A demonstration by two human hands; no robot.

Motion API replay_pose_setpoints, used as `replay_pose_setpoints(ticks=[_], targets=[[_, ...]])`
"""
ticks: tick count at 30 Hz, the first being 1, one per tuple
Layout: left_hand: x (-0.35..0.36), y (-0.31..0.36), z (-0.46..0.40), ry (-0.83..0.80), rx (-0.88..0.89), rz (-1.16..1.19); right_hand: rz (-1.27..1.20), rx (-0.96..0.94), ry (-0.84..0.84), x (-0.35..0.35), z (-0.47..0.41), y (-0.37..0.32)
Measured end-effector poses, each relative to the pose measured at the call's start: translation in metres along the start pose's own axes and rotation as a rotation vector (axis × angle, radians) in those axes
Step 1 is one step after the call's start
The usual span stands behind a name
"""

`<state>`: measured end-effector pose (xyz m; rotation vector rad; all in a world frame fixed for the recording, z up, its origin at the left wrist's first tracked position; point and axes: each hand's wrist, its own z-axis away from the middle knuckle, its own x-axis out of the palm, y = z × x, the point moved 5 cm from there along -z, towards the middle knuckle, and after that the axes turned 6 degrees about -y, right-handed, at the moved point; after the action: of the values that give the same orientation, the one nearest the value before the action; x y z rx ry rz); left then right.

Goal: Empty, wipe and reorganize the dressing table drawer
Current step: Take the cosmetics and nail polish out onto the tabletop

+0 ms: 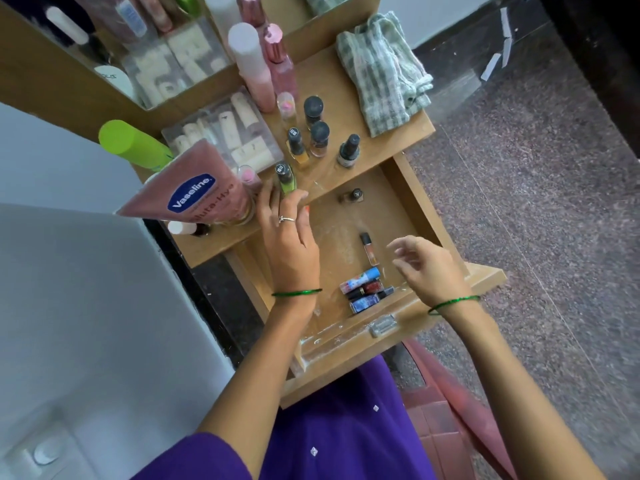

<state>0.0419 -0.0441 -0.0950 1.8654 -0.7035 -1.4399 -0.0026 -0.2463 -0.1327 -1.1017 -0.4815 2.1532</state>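
The wooden drawer (412, 188) stands pulled out below the dressing table top (322, 81). My left hand (287, 237) holds a green nail polish bottle (284, 178) at the table's front edge. My right hand (426, 265) hovers over the drawer's front right with relaxed fingers, holding nothing. Inside the drawer lie a small bottle (352, 195) at the back, a thin tube (369, 247), and three lipsticks (365, 287) near the front. A checked cloth (381, 71) lies on the table's right end.
Several nail polish bottles (318, 136) stand on the table top. A clear box of white items (225, 133), a pink Vaseline tube (194, 195), a green bottle (131, 143) and pink bottles (263, 64) crowd the left. Speckled floor lies to the right.
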Motion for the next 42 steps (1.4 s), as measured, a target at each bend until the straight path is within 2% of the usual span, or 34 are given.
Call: replay_pose_setpoints(ticks=[2,6,10,12,15,22,25,32,35,37,39,42], targets=[[-0.002,0.0,0.01,-0.033,-0.019,0.004,0.129,-0.008,-0.142,0.012,-0.006,0.001],[-0.005,-0.001,0.04,-0.1,-0.101,0.054,0.332,-0.097,-0.258,0.043,-0.018,-0.002],[-0.003,0.002,0.065,-0.192,-0.055,0.035,0.595,-0.15,-0.397,0.075,-0.02,-0.005],[0.002,-0.003,0.069,-0.255,-0.077,0.052,0.7,-0.157,-0.408,0.082,-0.019,-0.007],[0.015,-0.014,0.063,-0.344,-0.139,0.041,0.715,-0.125,-0.364,0.084,-0.02,-0.014],[0.063,-0.007,0.028,-0.583,-0.112,-0.046,0.766,-0.115,-0.383,0.085,-0.022,-0.014],[0.089,-0.012,0.02,-0.657,-0.056,-0.155,0.703,-0.127,-0.365,0.084,-0.019,-0.011],[0.121,-0.02,-0.006,-0.868,-0.043,-0.282,0.329,-0.126,-0.395,0.071,-0.008,-0.02],[0.121,-0.016,-0.017,-1.047,0.134,-0.472,0.208,-0.062,-0.399,0.044,-0.001,-0.023],[0.118,-0.017,-0.021,-1.107,0.269,-0.541,0.155,-0.062,-0.352,0.017,0.003,-0.027],[0.11,-0.012,-0.021,-1.035,0.385,-0.497,0.103,-0.072,-0.248,-0.014,0.004,-0.033],[0.092,-0.009,-0.011,-0.854,0.402,-0.359,-0.026,-0.091,-0.056,-0.052,0.0,-0.042]])
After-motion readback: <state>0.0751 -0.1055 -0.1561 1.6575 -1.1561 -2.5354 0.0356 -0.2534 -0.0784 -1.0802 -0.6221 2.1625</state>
